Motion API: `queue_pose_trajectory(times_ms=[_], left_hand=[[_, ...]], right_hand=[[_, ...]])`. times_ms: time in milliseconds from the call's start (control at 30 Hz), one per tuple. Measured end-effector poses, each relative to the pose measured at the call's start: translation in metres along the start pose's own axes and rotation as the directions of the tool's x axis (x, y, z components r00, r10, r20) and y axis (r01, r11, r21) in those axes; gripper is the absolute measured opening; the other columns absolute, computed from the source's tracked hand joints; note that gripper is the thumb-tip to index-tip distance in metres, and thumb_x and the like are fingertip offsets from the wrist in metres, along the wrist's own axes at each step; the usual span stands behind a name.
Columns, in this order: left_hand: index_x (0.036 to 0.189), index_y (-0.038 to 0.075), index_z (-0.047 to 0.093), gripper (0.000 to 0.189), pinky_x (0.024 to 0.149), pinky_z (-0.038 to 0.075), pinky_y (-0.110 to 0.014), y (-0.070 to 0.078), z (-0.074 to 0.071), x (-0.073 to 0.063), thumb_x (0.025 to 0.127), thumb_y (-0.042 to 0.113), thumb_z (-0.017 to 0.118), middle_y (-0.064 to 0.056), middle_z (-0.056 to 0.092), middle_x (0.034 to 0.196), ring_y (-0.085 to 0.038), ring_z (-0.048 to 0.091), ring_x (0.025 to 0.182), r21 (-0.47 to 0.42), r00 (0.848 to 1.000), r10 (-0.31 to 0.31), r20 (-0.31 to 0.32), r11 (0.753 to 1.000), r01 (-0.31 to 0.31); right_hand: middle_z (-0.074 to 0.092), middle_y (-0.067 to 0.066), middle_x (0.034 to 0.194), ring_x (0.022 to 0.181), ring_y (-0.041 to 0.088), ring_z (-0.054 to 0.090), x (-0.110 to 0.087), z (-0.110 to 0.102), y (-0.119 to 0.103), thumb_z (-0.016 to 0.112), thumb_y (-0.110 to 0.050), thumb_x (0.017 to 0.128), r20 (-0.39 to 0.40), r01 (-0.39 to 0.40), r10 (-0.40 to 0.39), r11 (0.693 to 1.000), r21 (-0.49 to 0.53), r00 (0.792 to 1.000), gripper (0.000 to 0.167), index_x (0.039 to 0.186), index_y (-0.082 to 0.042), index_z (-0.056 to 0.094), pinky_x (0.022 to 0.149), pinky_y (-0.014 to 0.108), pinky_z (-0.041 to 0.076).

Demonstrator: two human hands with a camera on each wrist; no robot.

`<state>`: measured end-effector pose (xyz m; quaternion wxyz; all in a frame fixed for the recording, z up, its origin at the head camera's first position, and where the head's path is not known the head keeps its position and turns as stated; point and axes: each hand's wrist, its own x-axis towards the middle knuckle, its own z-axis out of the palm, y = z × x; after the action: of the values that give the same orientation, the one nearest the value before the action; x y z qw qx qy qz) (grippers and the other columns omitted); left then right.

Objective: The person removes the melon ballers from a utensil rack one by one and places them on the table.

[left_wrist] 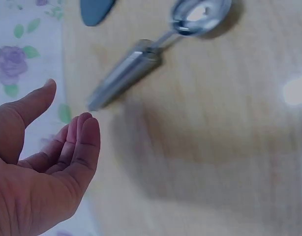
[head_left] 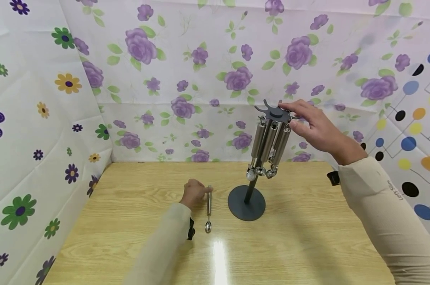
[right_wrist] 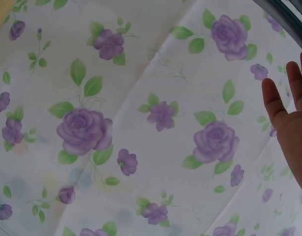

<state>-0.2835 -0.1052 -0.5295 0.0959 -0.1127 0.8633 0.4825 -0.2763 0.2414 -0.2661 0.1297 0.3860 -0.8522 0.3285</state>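
On the table lies a shiny metal scoop point(head_left: 208, 206) with a thick round handle and a small bowl. My left hand point(head_left: 195, 193) is beside its handle end. Seen from the left wrist, this hand point(left_wrist: 55, 172) has thumb and fingers spread apart, fingertips close to the handle point(left_wrist: 124, 73). A dark rotating-style stand point(head_left: 273, 113) with curved hooks carries several metal utensils point(head_left: 268, 142), hanging by their handle ends. My right hand point(head_left: 316, 126) rests at the right edge of the hook top, fingers extended; only part of it point(right_wrist: 296, 123) appears in the right wrist view.
The stand's round dark base point(head_left: 246, 211) sits on the wooden table point(head_left: 129, 237), right of the scoop. Flower-patterned cloth point(head_left: 200, 79) hangs behind, with patterned sheets at both sides. Black wrist straps point(head_left: 191, 228) show on the sleeves.
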Motion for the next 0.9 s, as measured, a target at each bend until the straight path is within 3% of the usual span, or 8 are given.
queue_pose_trajectory(times_ms=[100, 167, 267, 500, 700, 900], left_hand=[[0.097, -0.003, 0.072, 0.032, 0.072, 0.058, -0.040, 0.012, -0.006, -0.003, 0.088, 0.026, 0.080, -0.015, 0.071, 0.085, -0.026, 0.068, 0.074, -0.030, 0.998, 0.040, 0.052, 0.999, -0.038], [0.117, -0.006, 0.068, 0.044, 0.086, 0.058, -0.045, 0.023, -0.009, -0.006, 0.089, 0.027, 0.079, -0.019, 0.071, 0.103, -0.032, 0.070, 0.092, -0.072, 0.994, 0.069, 0.090, 0.995, -0.063], [0.120, -0.006, 0.066, 0.044, 0.088, 0.058, -0.043, 0.042, -0.013, -0.013, 0.090, 0.024, 0.078, -0.017, 0.069, 0.108, -0.033, 0.069, 0.099, -0.155, 0.984, 0.111, 0.138, 0.984, -0.089], [0.127, -0.006, 0.063, 0.045, 0.087, 0.058, -0.034, 0.084, -0.023, -0.027, 0.093, 0.022, 0.074, -0.017, 0.066, 0.118, -0.030, 0.068, 0.102, -0.255, 0.948, 0.231, 0.218, 0.951, -0.173], [0.132, -0.006, 0.059, 0.047, 0.092, 0.056, -0.034, 0.108, -0.031, -0.039, 0.094, 0.019, 0.073, -0.020, 0.063, 0.125, -0.033, 0.064, 0.114, -0.345, 0.914, 0.287, 0.286, 0.921, -0.181], [0.133, -0.005, 0.058, 0.046, 0.093, 0.055, -0.032, 0.126, -0.040, -0.052, 0.095, 0.016, 0.072, -0.019, 0.061, 0.127, -0.034, 0.062, 0.117, -0.364, 0.897, 0.324, 0.302, 0.908, -0.205]], right_hand=[[0.052, 0.018, 0.132, 0.112, 0.027, 0.046, 0.000, 0.000, 0.002, 0.046, -0.026, 0.105, 0.000, 0.000, 0.000, 1.000, -0.006, 1.000, 0.049, 0.149, -0.004, 0.045, 0.086, 0.056, 0.036], [0.052, 0.019, 0.132, 0.113, 0.031, 0.047, 0.000, 0.000, 0.003, 0.046, -0.029, 0.106, -0.001, -0.003, 0.003, 1.000, -0.012, 1.000, 0.050, 0.150, -0.004, 0.045, 0.087, 0.058, 0.036], [0.052, 0.020, 0.131, 0.114, 0.034, 0.047, -0.001, -0.001, 0.003, 0.045, -0.032, 0.106, -0.005, -0.004, 0.004, 1.000, -0.020, 1.000, 0.052, 0.150, -0.004, 0.044, 0.088, 0.059, 0.037], [0.054, 0.018, 0.127, 0.108, 0.026, 0.047, -0.002, 0.000, 0.003, 0.045, -0.028, 0.106, -0.020, 0.012, -0.013, 1.000, -0.026, 1.000, 0.050, 0.149, -0.004, 0.046, 0.083, 0.054, 0.037], [0.053, 0.019, 0.128, 0.106, 0.028, 0.047, -0.002, 0.000, 0.004, 0.043, -0.031, 0.106, -0.011, 0.009, -0.010, 0.999, -0.035, 1.000, 0.052, 0.150, -0.003, 0.044, 0.080, 0.052, 0.036], [0.052, 0.020, 0.130, 0.105, 0.030, 0.046, -0.001, 0.002, 0.004, 0.042, -0.035, 0.107, -0.006, 0.003, -0.003, 0.999, -0.038, 1.000, 0.054, 0.151, -0.003, 0.043, 0.079, 0.051, 0.034]])
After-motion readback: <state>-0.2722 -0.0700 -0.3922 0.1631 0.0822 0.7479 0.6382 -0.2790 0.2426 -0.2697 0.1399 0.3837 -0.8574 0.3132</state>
